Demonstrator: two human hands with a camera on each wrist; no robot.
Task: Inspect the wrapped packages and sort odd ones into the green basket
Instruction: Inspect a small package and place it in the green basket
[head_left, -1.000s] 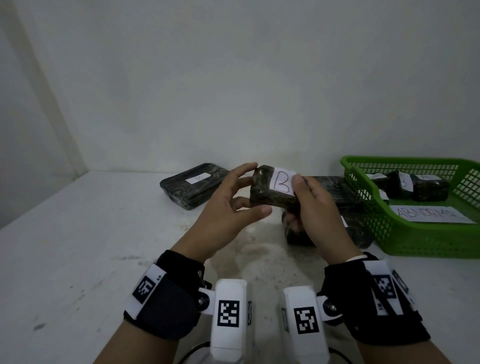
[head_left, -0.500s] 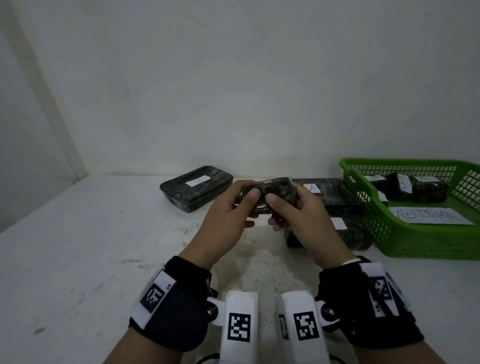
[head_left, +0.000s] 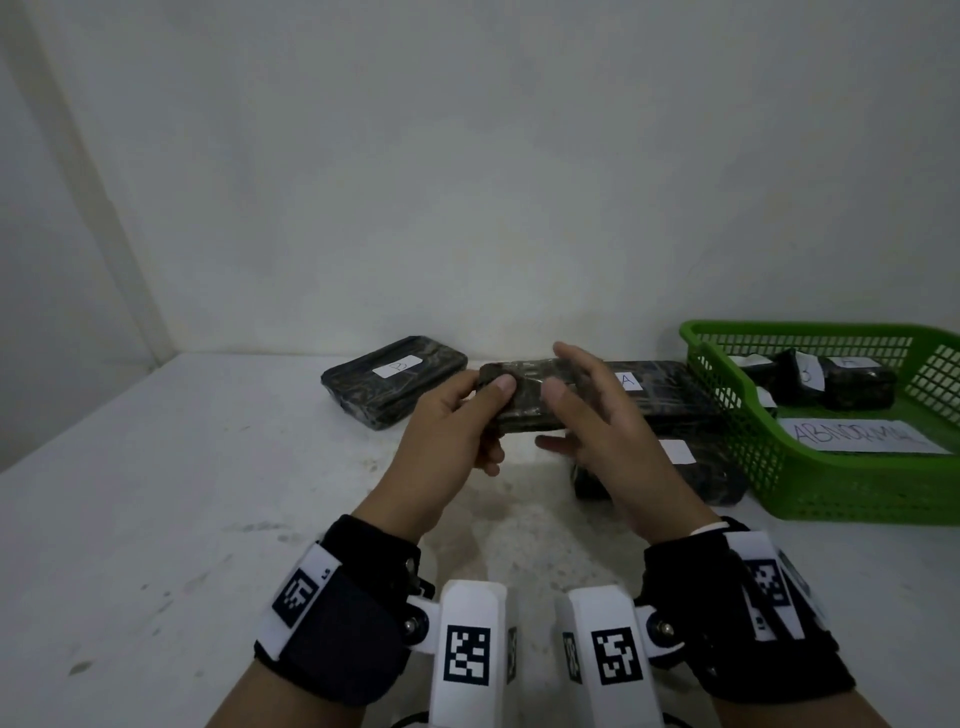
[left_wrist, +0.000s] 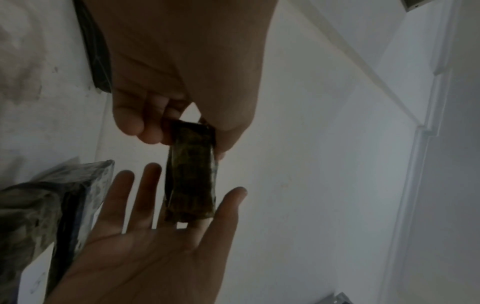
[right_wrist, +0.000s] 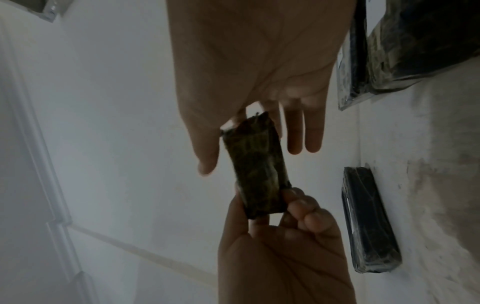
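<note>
1. Since a second ago the small package has been turned over: its white "B" label faced me then, and now only dark wrap shows on top.
2. My left hand pinches the package's left end, thumb on top and fingers curled under.
3. My right hand has loosened; its fingers are nearly straight, spread around the right end, barely touching it.
4. That package sits in the air above the table, between both hands, well short of the basket.
5. Three larger packages lie on the table: one to the left, one marked "A" behind my right hand, one just beside the basket.
6. In the basket are a few small packages and a sheet reading "ABNORMAL".
7. Risk: with only a one-ended pinch on slick wrap, I judge the package could tip or slip out before my right hand closes again.
8. Another risk: the label is hidden, so I could misjudge which pile it belongs to.
</note>
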